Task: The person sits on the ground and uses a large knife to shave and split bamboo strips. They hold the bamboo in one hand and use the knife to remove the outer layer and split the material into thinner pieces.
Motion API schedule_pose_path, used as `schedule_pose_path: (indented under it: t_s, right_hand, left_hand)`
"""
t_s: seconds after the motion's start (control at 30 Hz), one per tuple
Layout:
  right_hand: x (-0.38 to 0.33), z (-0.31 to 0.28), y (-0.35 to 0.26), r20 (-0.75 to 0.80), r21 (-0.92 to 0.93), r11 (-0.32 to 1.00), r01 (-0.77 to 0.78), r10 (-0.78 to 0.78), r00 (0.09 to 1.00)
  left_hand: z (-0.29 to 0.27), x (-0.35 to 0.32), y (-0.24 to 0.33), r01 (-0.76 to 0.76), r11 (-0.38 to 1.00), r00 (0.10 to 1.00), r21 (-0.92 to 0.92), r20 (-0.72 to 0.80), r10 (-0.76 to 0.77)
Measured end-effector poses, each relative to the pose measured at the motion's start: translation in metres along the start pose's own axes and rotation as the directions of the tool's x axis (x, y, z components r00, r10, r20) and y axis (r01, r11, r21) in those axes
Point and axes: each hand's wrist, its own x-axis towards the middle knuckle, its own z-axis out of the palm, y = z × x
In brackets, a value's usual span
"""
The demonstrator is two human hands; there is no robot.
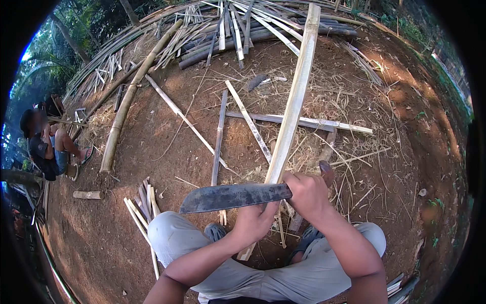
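Note:
A long split bamboo strip [296, 96], pale on its inner face, slants from between my knees up and away from me. Below the blade, my left hand [253, 221] is closed around its near part, fingers partly hidden. My right hand [307, 196] grips the dark handle of a machete [235, 196], whose butt shows above my knuckles. The broad, dark blade points left and lies across the strip, just above my left hand. Whether its edge bites into the bamboo I cannot tell. The strip's lower end comes out beneath my left hand.
Several bamboo strips [217, 137] lie on the brown soil ahead, among curled shavings [344, 101]. A thick bamboo pole [124, 111] lies farther left, and a bamboo pile [243, 30] at the back. Split pieces [144, 207] lie by my left knee. Another person [45, 142] sits at far left.

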Motion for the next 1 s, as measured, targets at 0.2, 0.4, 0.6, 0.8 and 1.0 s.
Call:
schedule_pose_path:
  t_s: [0.2, 0.4, 0.6, 0.8, 1.0]
  right_hand:
    - [0.016, 0.006, 0.016, -0.078, -0.057, 0.998, 0.036, -0.040, 0.996]
    - [0.029, 0.006, 0.048, -0.280, -0.170, 0.984, 0.046, -0.093, 0.956]
    - [0.059, -0.057, 0.099, -0.361, -0.172, 0.808, -0.563, 0.480, 0.799]
    - [0.043, -0.081, 0.092, -0.354, 0.176, 0.827, -0.533, 0.559, 0.750]
    - [0.020, -0.034, 0.035, -0.133, 0.038, 0.952, -0.304, 0.307, 0.942]
  left_hand:
    - [-0.007, -0.002, -0.002, 0.095, 0.984, 0.995, 0.150, -0.008, -0.095]
    - [-0.008, -0.002, 0.007, 0.202, 0.976, 0.979, 0.082, -0.003, -0.202]
    - [-0.005, -0.031, 0.017, 0.430, 0.899, 0.888, -0.088, 0.223, -0.403]
    - [-0.016, -0.018, 0.017, 0.235, 0.969, 0.945, -0.078, 0.252, -0.208]
    - [-0.019, 0.006, 0.025, 0.460, 0.827, 0.864, -0.323, 0.379, -0.333]
